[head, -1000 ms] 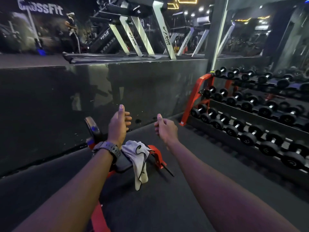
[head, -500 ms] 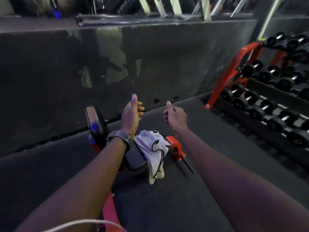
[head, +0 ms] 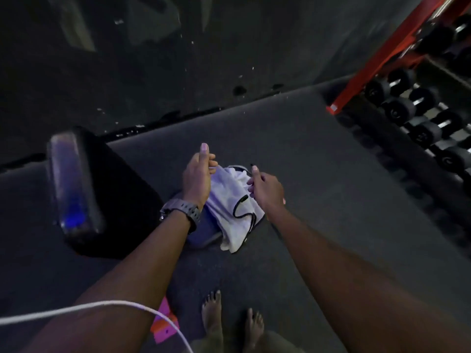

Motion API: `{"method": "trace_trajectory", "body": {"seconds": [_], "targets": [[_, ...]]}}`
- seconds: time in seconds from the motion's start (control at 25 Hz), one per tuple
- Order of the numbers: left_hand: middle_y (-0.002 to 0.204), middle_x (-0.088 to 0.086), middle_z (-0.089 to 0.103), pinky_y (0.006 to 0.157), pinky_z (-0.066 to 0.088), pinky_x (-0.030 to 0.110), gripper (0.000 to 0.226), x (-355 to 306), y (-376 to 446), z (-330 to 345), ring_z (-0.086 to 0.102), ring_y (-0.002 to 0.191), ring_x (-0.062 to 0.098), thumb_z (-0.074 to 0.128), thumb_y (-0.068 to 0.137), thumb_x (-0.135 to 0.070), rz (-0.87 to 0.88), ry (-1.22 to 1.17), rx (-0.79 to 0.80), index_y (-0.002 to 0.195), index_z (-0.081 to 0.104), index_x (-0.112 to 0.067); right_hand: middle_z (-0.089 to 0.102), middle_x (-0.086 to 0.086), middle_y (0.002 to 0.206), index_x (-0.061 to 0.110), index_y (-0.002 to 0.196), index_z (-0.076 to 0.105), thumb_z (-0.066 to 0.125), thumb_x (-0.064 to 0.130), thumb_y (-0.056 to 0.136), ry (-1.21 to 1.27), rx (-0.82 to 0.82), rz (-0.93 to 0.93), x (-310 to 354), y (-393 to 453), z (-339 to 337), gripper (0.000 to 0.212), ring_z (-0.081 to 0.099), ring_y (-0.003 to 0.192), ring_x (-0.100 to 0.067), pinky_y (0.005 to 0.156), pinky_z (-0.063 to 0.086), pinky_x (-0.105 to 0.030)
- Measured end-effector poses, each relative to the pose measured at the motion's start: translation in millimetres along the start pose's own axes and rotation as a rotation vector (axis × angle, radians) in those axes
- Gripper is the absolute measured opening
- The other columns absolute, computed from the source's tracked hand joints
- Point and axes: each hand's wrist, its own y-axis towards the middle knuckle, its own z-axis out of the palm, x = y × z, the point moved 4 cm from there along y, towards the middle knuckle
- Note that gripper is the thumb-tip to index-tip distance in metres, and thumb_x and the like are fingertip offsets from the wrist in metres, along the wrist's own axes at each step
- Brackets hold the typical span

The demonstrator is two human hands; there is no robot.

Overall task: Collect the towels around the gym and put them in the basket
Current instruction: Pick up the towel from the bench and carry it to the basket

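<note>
both hands dropped from mid-air to towel (head: 230,200) draped on bench (head: 201,234). left hand (head: 197,178) grip curled at towel's top edge, hold unconfirmed; right hand (head: 266,189) loosely curled beside it, holding nothing. pickup imminent; no basket in view.

Both forearms are bare, with no sleeves in view, running from the bottom corners of the frame up toward the middle. The left wrist carries a chunky dark grey watch (head: 181,209) with a ridged rubber strap and a metal button on its side. The left hand (head: 197,175) and right hand (head: 266,188) wear no gloves or rings. Two bare feet (head: 230,324) show at the bottom centre.
</note>
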Motion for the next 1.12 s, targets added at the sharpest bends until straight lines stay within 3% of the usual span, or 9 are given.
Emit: {"method": "trace_trajectory", "body": {"seconds": [0.16,0.32,0.44,0.52,0.6,0.68,0.76,0.96,1.12], "targets": [[0.094,0.004,0.069,0.083,0.049,0.037,0.057,63.6,72.0,18.0,0.062,0.088,0.018,0.034,0.092,-0.066,-0.070,0.017,-0.011,0.094,0.064,-0.018,0.066,-0.004,0.063,0.016,0.067,0.064,0.042,0.044,0.107,0.012,0.098,0.063,-42.0,69.5,67.2,0.053,0.068,0.074,-0.031,0.086,0.056,-0.052],[0.097,0.009,0.066,0.083,0.048,0.034,0.051,126.3,130.6,33.3,0.061,0.088,0.017,0.030,0.107,-0.051,-0.107,0.038,-0.046,0.097,0.062,-0.013,0.073,-0.016,0.099,0.010,0.101,0.069,0.046,0.050,0.102,-0.358,0.040,-0.078,-82.8,128.4,127.0,0.046,0.067,0.102,-0.038,0.082,0.047,-0.039],[0.093,0.007,0.065,0.084,0.049,0.035,0.052,152.3,157.3,35.3,0.061,0.086,0.015,0.027,0.108,-0.048,-0.088,0.057,-0.082,0.098,0.062,-0.012,0.052,-0.014,0.139,0.030,0.138,0.045,0.047,0.086,0.071,-0.700,0.116,-0.194,-113.9,140.8,173.8,0.088,0.049,0.124,-0.038,0.092,0.044,-0.051],[0.094,0.009,0.065,0.085,0.050,0.035,0.052,166.1,169.0,35.0,0.062,0.087,0.016,0.026,0.108,-0.048,-0.069,0.057,-0.098,0.097,0.062,-0.012,0.022,-0.013,0.160,0.044,0.152,0.019,0.048,0.092,0.062,-0.862,0.238,-0.219,-140.9,140.9,202.5,0.106,0.027,0.140,-0.040,0.101,0.036,-0.062],[0.094,0.010,0.066,0.085,0.050,0.036,0.053,170.4,174.6,34.8,0.063,0.088,0.018,0.027,0.107,-0.049,-0.059,0.064,-0.103,0.097,0.063,-0.012,0.023,-0.013,0.159,0.046,0.153,0.021,0.054,0.076,0.077,-0.963,0.209,-0.332,-155.7,145.7,208.9,0.088,0.030,0.136,-0.041,0.097,0.039,-0.059],[0.094,0.009,0.067,0.086,0.051,0.038,0.054,164.5,175.1,35.1,0.063,0.089,0.018,0.027,0.107,-0.049,-0.053,0.055,-0.092,0.099,0.063,-0.010,0.040,-0.013,0.144,0.040,0.145,0.041,0.058,0.047,0.090,-0.918,0.176,-0.414,-154.0,156.8,198.8,0.058,0.047,0.122,-0.042,0.080,0.044,-0.049],[0.094,0.009,0.067,0.087,0.052,0.039,0.055,144.3,173.2,38.9,0.064,0.088,0.018,0.028,0.107,-0.050,-0.034,0.048,-0.086,0.101,0.064,-0.009,0.050,-0.015,0.127,0.033,0.135,0.051,0.059,0.027,0.090,-0.837,0.188,-0.413,-141.6,165.9,176.5,0.047,0.057,0.106,-0.041,0.068,0.039,-0.042],[0.098,0.015,0.071,0.084,0.052,0.040,0.058,31.0,154.0,56.2,0.065,0.088,0.019,0.029,0.105,-0.052,0.116,0.043,-0.055,0.103,0.067,-0.009,0.068,-0.010,0.113,0.031,0.119,0.063,0.064,0.025,0.078,-0.578,0.087,-0.442,-56.9,158.9,77.1,0.041,0.066,0.103,-0.036,0.075,0.053,-0.040],[0.091,0.010,0.070,0.077,0.049,0.035,0.056,-92.2,118.1,72.6,0.061,0.083,0.018,0.033,0.104,-0.053,0.253,0.016,0.006,0.099,0.067,-0.008,0.071,-0.003,0.101,0.035,0.115,0.066,0.067,0.041,0.076,-0.465,-0.012,-0.476,38.1,132.8,-23.2,0.039,0.067,0.099,-0.032,0.077,0.054,-0.038]]}}
